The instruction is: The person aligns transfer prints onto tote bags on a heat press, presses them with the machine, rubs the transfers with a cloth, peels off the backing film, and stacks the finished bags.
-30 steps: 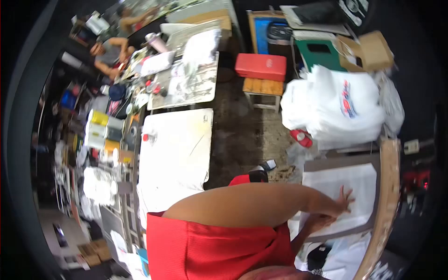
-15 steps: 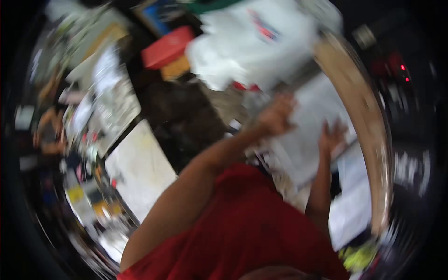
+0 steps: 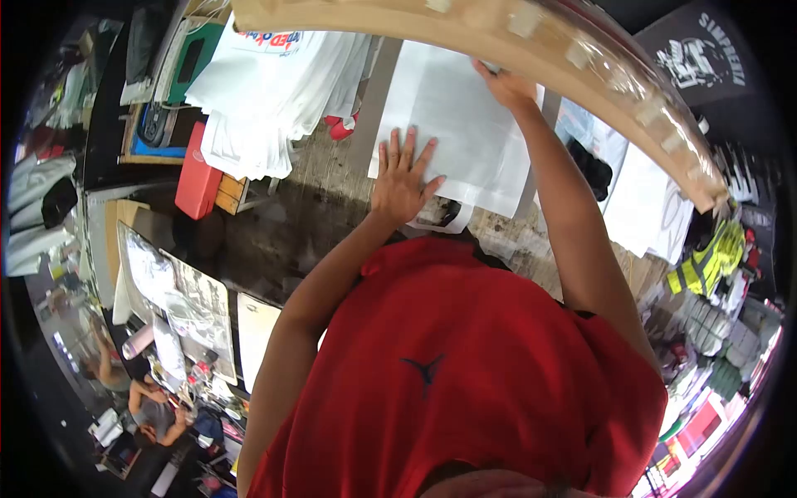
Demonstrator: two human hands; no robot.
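A pale, translucent sheet [image 3: 465,124] lies on a flat grey board [image 3: 378,100] beneath a long cardboard-coloured beam. My left hand [image 3: 403,178] rests palm down near the sheet's lower left corner, its fingers spread. At the sheet's upper right edge is my right hand [image 3: 505,83], with its fingers partly bent and a small greyish thing at the fingertips, too small to make out. A stack of white printed shirts [image 3: 278,91] hangs to the left of the board.
The taped beam [image 3: 531,25] curves along the top. Left are a red box [image 3: 198,174] on a small wooden stool [image 3: 231,195] and a green item [image 3: 195,62]. A person [image 3: 154,415] is at the lower left. White fabric [image 3: 639,195] and a yellow vest [image 3: 710,257] are at right.
The view has turned, bringing the board to the top centre. My hands, close together one second ago, have moved apart to opposite sides of the sheet.
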